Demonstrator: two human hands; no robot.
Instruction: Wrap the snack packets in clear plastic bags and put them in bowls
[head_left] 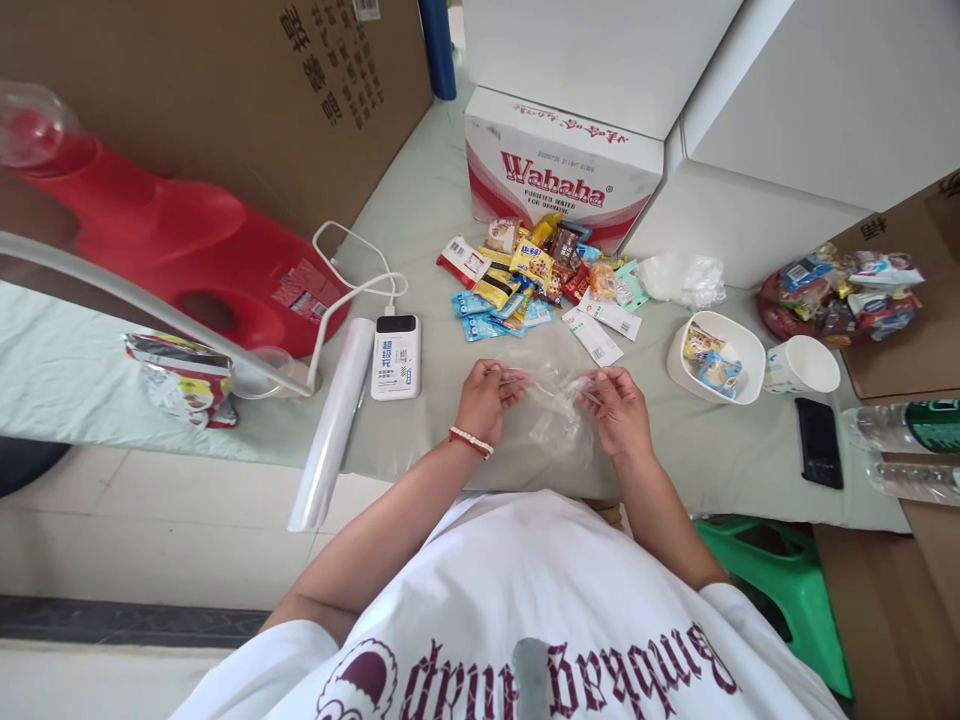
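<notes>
A clear plastic bag (559, 415) hangs stretched between my two hands above the near part of the table. My left hand (486, 398), with a beaded bracelet at the wrist, pinches one side of its edge. On the other side my right hand (619, 408) is closed on the same edge. Just beyond lies a pile of wrapped snacks (531, 262), with white packets (592, 335) at its near right. To the right, a white bowl (752, 375) holds a few snack packets, and a white paper cup (802, 364) stands beside it.
A Wahaha carton (562, 170) stands behind the snacks. Left are a power bank (396, 365), a plastic roll (334, 430) and a red container (202, 240). Crumpled plastic (682, 277), a filled snack bag (840, 295), a phone (819, 443) and bottles (900, 428) lie right.
</notes>
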